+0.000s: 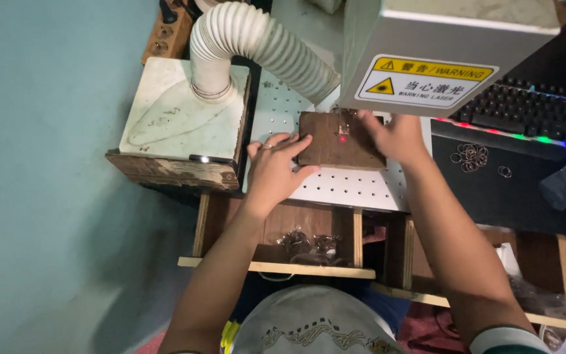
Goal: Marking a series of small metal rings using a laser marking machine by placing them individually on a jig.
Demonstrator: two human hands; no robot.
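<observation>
Lap and forearms nearest lens; below them, shelf (276, 265) with small bagged parts. Our left hand (275, 172) lies flat, fingers spread, on left edge of block (332, 144), steadying it. Our right hand (397, 134) reaches under laser head (440, 52), fingertips pinching small metal piece (344, 124) atop block, red dot just below it. Block sits on perforated plate (355, 187), hose (257, 42) behind. We judge: positioning step. Next calls for fine nudges, piece onto dot, block kept steady.
</observation>
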